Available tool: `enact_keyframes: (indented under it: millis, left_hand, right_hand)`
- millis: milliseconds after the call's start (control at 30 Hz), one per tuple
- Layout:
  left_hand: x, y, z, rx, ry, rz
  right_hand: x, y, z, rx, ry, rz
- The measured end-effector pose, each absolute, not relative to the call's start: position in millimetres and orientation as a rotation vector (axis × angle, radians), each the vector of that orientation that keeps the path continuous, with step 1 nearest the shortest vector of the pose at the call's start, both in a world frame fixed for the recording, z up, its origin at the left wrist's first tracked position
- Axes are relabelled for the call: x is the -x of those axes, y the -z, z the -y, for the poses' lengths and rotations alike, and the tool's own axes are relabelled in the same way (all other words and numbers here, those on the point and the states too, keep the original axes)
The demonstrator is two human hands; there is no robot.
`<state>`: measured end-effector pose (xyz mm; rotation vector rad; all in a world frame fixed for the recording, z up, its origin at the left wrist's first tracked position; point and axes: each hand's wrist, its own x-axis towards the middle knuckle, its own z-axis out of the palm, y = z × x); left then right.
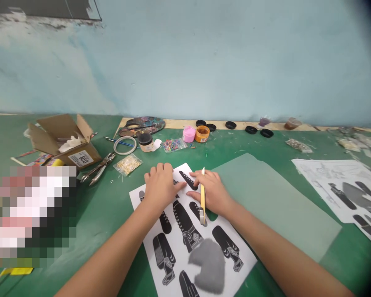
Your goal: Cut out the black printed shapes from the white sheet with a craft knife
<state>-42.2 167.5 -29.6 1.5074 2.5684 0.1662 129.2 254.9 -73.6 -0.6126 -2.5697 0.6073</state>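
Note:
A white sheet printed with black shapes [179, 251] lies on the green table, with an irregular grey patch [208, 268] near its lower right. My left hand [160, 183] rests on the sheet's upper part, thumb spread to the right and fingers curved down, their tips partly hidden. Beside it, my right hand [214, 189] grips a yellow utility knife [203, 194], which stands out between the fingers with its metal end toward me. The right thumb and forefinger reach over the sheet near a black oblong shape. Under the right forearm lies a translucent sheet [266, 198].
At left stand an open cardboard box [80, 154] and pliers [100, 169]. Bead bags [127, 165], a tape ring [125, 145], jars [146, 142], a pink tub [189, 134] and a paint palette [142, 126] line the back. More printed sheets [324, 189] lie at right.

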Motion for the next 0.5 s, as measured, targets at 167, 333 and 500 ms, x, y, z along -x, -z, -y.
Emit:
enact_keyframes:
  millis: [167,333,500]
  left_hand:
    - [40.1,24.2,-164.6,-1.488,-0.097,-2.542]
    - [38.0,18.9,-160.7,-1.507,-0.057,-2.541]
    - [36.7,15.4,-160.2,-1.498,-0.052,-2.565]
  right_hand:
    - [-129.4,71.8,-254.7,0.466,-0.677,2.62]
    - [-129.0,72.2,-254.8,0.403,-0.679,2.631]
    - [-127.9,69.4,-251.6,0.429,-0.66,2.637]
